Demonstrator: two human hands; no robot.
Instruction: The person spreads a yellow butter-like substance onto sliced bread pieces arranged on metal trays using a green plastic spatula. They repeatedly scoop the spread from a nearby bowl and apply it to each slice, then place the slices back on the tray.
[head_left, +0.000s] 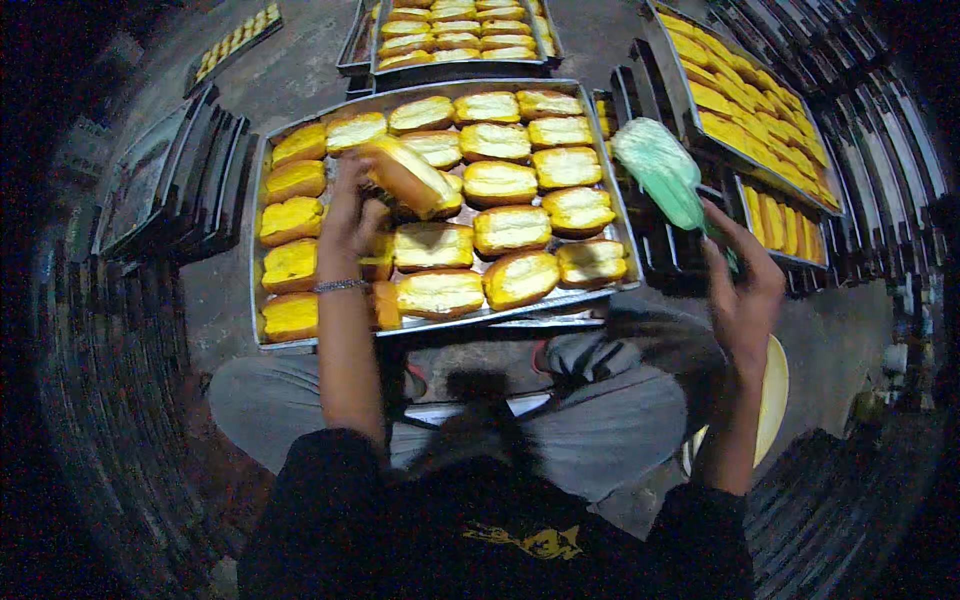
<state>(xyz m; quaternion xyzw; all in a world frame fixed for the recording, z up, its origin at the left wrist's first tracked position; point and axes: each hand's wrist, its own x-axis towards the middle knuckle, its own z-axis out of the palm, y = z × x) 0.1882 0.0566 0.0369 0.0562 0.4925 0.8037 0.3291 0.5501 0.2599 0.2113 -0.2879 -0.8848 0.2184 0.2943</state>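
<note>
A metal baking tray (259, 300) full of bread rolls lies before me. Pale cream covers the tops of many rolls on its middle and right, such as one at the front (440, 293); those in the left column (291, 220) show plain yellow tops. My left hand (352, 202) grips a tilted bread roll (409, 178) above the tray's left half. Off the tray's right edge, my right hand (742, 277) holds a green spatula (664, 176) by its handle, its broad blade coated with pale cream. The fingers of my left hand are partly hidden behind the roll.
Another tray of rolls (457, 66) stands beyond mine. Filled trays (757, 180) are stacked at the right, and a small one (238, 45) lies on the floor at the far left. Stacked dark trays (180, 172) stand at the left. A round yellowish container (772, 401) is beside my right forearm.
</note>
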